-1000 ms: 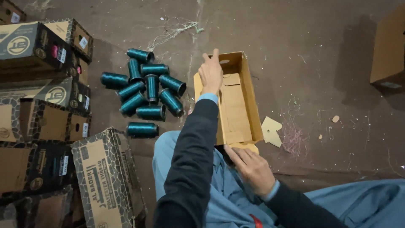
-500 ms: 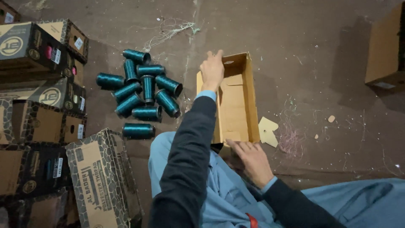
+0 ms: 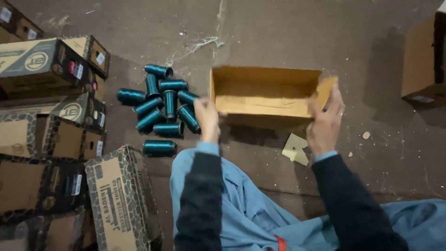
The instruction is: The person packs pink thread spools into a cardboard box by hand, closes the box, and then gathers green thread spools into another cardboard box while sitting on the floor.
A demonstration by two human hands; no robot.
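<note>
Where box (image 3: 265, 95) lay lengthwise, both hands now hold it crosswise.

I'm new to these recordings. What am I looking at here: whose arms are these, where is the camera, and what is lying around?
There is no machine here. The camera sits on a person's head and looks down, so the two dark-sleeved arms are that person's own, with blue-clothed legs below. The left hand and the right hand grip the two ends of an open, empty brown cardboard box, which is held with its opening toward the camera. On the floor to the left lies a cluster of teal thread spools. Further left are stacked printed cartons. A pale cardboard scrap lies by the right wrist, and another brown box stands at the right edge.
</note>
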